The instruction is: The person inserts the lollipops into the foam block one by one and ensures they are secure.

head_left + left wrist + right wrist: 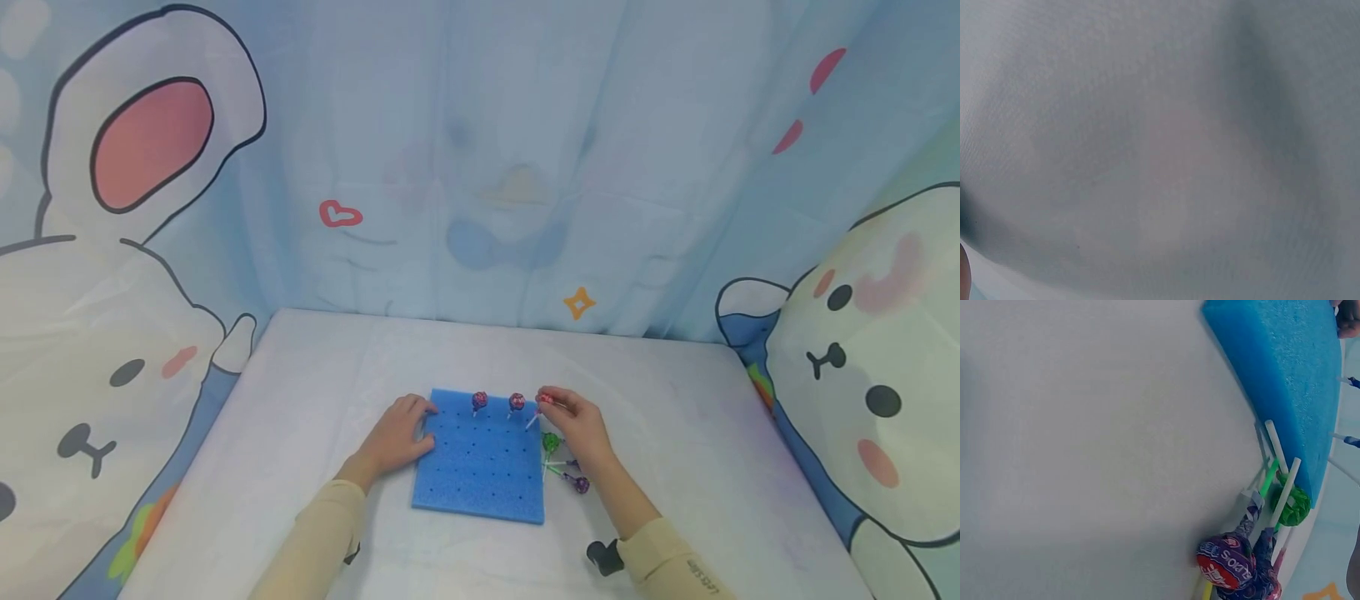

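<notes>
In the head view, we are finding the blue foam board point(480, 467) lying on the white table point(660, 400). The left hand point(396, 433) is touching its left edge, thumb apart from fingers. The right hand point(581, 425) is pinching a red-wrapped lollipop point(546, 400) at the far right corner, beyond two standing lollipops point(517, 402). Its stick point(533, 421) is slanting; we are unable to tell whether the tip is sitting in a hole. For sound work, we are recommending bringing the stick upright, pressing straight down and keeping the left hand bracing the board.

In the left wrist view, we are getting only a blurred pale surface point(1160, 150) and a sliver of skin; the grip is not showing.

In the right wrist view, we are noting what the head view is hiding: the board's thick side, lettering on a purple lollipop point(1225, 559), and a yellow stick point(1208, 590). A green lollipop point(1295, 506) is lying just beside the board.
</notes>
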Action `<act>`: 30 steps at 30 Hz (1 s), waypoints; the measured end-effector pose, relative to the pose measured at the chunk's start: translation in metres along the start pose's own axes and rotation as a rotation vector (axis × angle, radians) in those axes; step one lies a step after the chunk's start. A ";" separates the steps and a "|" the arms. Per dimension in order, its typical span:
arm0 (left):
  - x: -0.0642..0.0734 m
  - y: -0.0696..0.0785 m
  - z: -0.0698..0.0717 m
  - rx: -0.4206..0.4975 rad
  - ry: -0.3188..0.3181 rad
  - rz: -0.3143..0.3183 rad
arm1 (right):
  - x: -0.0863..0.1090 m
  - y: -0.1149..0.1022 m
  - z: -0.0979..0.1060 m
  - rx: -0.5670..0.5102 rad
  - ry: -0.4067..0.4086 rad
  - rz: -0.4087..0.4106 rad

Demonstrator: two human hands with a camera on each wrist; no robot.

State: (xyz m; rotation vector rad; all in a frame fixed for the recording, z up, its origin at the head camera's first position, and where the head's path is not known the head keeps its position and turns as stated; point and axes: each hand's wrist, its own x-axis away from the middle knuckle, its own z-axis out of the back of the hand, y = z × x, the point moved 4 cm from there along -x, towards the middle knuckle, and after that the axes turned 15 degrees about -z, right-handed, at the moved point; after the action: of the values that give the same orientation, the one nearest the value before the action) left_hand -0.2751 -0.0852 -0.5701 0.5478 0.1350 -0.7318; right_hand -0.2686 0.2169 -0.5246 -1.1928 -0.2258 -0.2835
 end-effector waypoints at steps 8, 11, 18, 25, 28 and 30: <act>0.000 -0.001 -0.001 0.002 -0.001 -0.004 | 0.002 0.002 -0.006 0.033 -0.011 0.009; 0.000 -0.002 -0.002 0.002 -0.011 0.001 | 0.002 0.003 -0.007 0.046 -0.016 0.013; 0.000 -0.001 -0.001 -0.002 0.007 -0.014 | 0.004 0.009 -0.012 0.095 -0.031 0.029; 0.000 -0.002 -0.002 0.000 -0.002 -0.004 | 0.005 0.014 -0.013 0.115 -0.017 0.019; 0.000 -0.002 -0.002 -0.004 -0.009 0.002 | 0.005 0.015 -0.013 0.111 -0.015 0.023; 0.000 -0.002 -0.002 -0.002 -0.013 0.004 | 0.005 0.015 -0.013 0.103 -0.019 0.024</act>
State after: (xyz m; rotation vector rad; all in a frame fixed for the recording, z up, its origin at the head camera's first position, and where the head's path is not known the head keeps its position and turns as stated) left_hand -0.2767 -0.0854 -0.5730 0.5408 0.1225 -0.7314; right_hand -0.2584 0.2096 -0.5408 -1.0961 -0.2399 -0.2374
